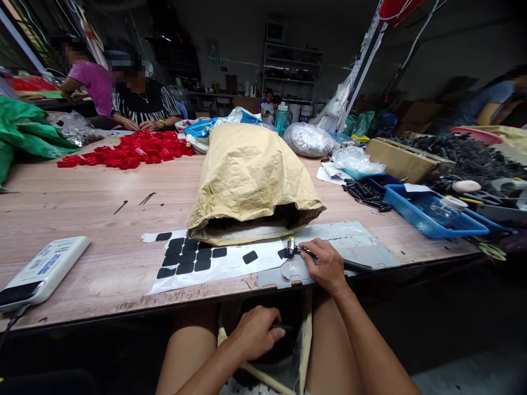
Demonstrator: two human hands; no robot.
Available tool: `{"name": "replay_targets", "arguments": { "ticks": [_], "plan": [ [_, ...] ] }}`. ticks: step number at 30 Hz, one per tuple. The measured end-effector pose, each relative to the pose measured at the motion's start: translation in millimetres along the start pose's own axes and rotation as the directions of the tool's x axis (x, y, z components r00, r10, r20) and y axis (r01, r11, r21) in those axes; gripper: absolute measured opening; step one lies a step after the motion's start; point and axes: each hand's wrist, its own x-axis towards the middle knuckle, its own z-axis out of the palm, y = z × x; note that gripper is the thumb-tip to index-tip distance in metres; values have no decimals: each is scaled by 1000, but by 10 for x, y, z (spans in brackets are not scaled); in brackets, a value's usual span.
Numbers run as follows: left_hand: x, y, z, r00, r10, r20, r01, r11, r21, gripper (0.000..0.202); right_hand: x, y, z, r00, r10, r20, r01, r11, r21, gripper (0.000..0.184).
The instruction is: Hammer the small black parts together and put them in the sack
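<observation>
One hammer-like tool point(291, 247) was clamped in fingers of the right hand point(325, 264), near the paper sack point(251, 175). Left hand point(258, 331), below the sack, gripped a dark piece point(285, 327).

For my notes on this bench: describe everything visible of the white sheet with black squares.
The white sheet looks smooth and glossy, like backing paper. It lies flat near the front of the table, its right end over a grey board. Rounded-corner black squares cluster on its left half; a few sit apart. The mouth of a tan paper sack covers part of its far edge. The right hand holds a tool at the sheet's right end; contact is unclear.
</observation>
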Motion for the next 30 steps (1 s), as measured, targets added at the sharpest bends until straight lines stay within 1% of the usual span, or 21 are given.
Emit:
{"name": "replay_targets", "arguments": {
  "ticks": [2,3,4,7,9,11,13,14,15,16,17,18,19,20,21,22,23,25,27,30],
  "plan": [
    [109,-185,175,983,-182,16,180,981,66,32,0,-4,0,1000,0,0,0,1000,0,20],
    [149,-259,247,972,-236,19,233,968,92,34,0,-5,1,1000,-1,-1,1,1000,1,20],
    [174,-316,308,964,-266,21,262,958,112,36,0,-7,1,1000,0,-2,0,1000,1,19],
    [169,-372,424,960,-279,23,274,952,137,40,-1,-10,2,1000,3,-2,-3,1000,0,19],
    [109,-317,411,964,-267,15,262,953,149,38,-2,-13,4,1000,2,-1,-2,1000,-2,19],
    [22,-195,277,978,-209,10,205,966,160,36,-3,-15,6,1000,-1,-2,1,1000,-2,19],
    [-65,-23,7,994,-95,55,88,988,124,35,-6,-14,11,1000,-1,-6,1,1000,-3,19],
    [-94,72,-171,993,-17,114,10,998,59,33,-7,-13,14,1000,-1,-8,1,1000,-3,19],
    [-103,166,-367,982,72,177,-66,997,-38,29,-8,-12,16,1000,0,-10,0,1000,-3,19],
    [-85,255,-569,956,179,231,-146,977,-152,32,-10,-11,19,1000,1,-11,-1,1000,-3,19],
    [-33,336,-765,934,249,255,-181,948,-263,36,-10,-11,20,1000,1,-11,-1,1000,-2,19],
    [55,404,-946,931,291,220,-212,922,-323,38,-10,-10,21,1000,2,-13,-2,1000,-2,18],
    [179,459,-1104,947,304,104,-259,913,-314,37,-10,-10,21,1000,1,-14,-1,1000,-2,19],
    [335,501,-1233,954,292,-62,-298,922,-248,34,-9,-10,20,1000,-1,-15,1,1000,-4,19],
    [515,530,-1331,938,260,-229,-297,945,-141,32,-8,-10,19,1000,-5,-17,5,1000,-6,19],
    [709,549,-1401,906,215,-366,-239,971,-21,30,-7,-10,16,1000,-9,-19,9,1000,-8,19],
    [906,562,-1445,879,157,-450,-135,988,80,30,-6,-12,13,1000,-13,-22,13,1000,-8,20],
    [1266,582,-1474,866,107,-489,-42,989,142,29,-4,-16,7,999,-18,-26,18,1000,-2,19],
    [1536,611,-1454,876,80,-477,3,985,171,28,-3,-20,3,1000,-15,-26,15,1000,4,19],
    [1763,683,-1396,873,50,-486,63,975,213,31,-2,-22,3,1000,-8,-22,8,1000,10,18]
  ]
}}
